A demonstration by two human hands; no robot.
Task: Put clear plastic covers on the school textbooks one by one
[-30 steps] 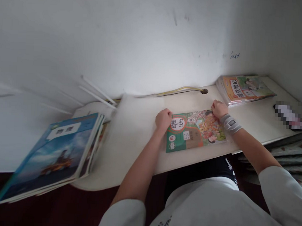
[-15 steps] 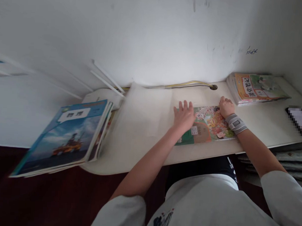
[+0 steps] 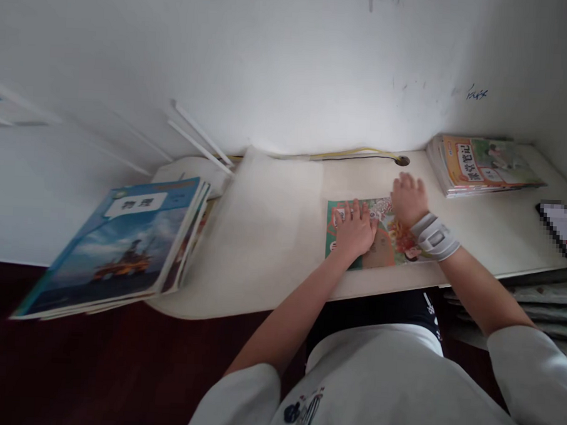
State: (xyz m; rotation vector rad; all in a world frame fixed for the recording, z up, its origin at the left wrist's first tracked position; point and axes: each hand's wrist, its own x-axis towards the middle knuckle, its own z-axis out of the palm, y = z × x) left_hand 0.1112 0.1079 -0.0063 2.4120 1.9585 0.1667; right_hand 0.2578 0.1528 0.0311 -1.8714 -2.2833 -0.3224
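A thin green and orange book (image 3: 380, 251) with a colourful illustrated cover lies flat near the desk's front edge. My left hand (image 3: 356, 234) rests on its green part, palm down and fingers spread, hiding some of the cover. Over the book's far right part is my right hand (image 3: 409, 202), wearing a grey wristband. Its fingers are slightly apart and a little blurred, with nothing visible held in them; whether it touches the cover is hard to see. To the left, a large sheet of clear or whitish film (image 3: 274, 206) spreads over the desk.
A pile of books with a blue physics textbook (image 3: 122, 243) on top overhangs the desk's left end. At the back right sits another book stack (image 3: 487, 165), with a phone (image 3: 562, 228) near it. Cables (image 3: 352, 154) run along the wall into a desk hole (image 3: 402, 160).
My left hand has slid right, further onto the book, uncovering its green left edge. My right hand has moved left over the cover from the far right corner, its fingers loosening.
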